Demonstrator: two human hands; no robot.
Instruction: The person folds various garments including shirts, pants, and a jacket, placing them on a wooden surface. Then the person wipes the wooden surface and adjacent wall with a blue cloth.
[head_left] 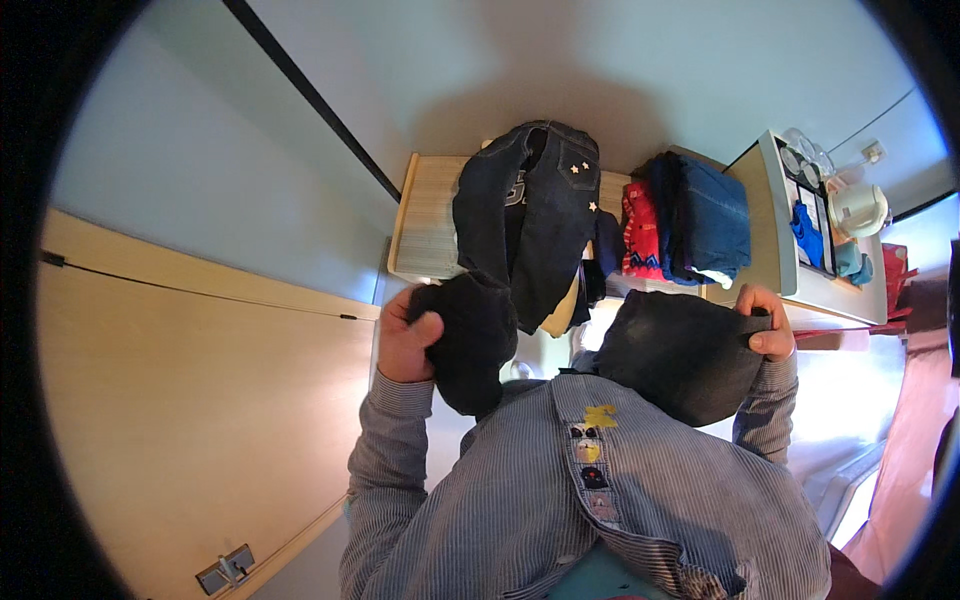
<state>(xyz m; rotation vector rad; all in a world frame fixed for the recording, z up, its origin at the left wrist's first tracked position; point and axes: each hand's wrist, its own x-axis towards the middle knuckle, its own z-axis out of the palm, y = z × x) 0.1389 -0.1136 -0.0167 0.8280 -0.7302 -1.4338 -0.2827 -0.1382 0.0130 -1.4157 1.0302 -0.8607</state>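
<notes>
A pale wooden door point(200, 420) fills the space to the left of the left hand point(403, 342). The striped grey shirt point(660, 450) the person wears spreads between and below the two hands, its cuffs reaching up to both wrists. Dark jeans point(485, 215) drape over a wooden shelf point(425, 220), beyond the left hand and a little to its right. Next in size is the black cloth point(680, 350) at the right hand point(768, 322), stretching from that hand's grip toward the left. A folded stack of denim point(715, 215) sits beyond the right hand and slightly to its left. The dark bundle point(465, 335) in the left hand hangs just right of the palm; whether it joins the black cloth, I cannot tell.

The left hand is partly closed: its thumb presses on the near face of the bundle, and the other fingers are mostly hidden. Left of the right hand, and beyond it, a red garment point(640, 235) lies against the stack. The right hand is nearly closed, pinching the outer upper corner of the black cloth between thumb and curled fingers. Smaller still, a white kettle point(858, 210) stands beyond the right hand, to its right.
</notes>
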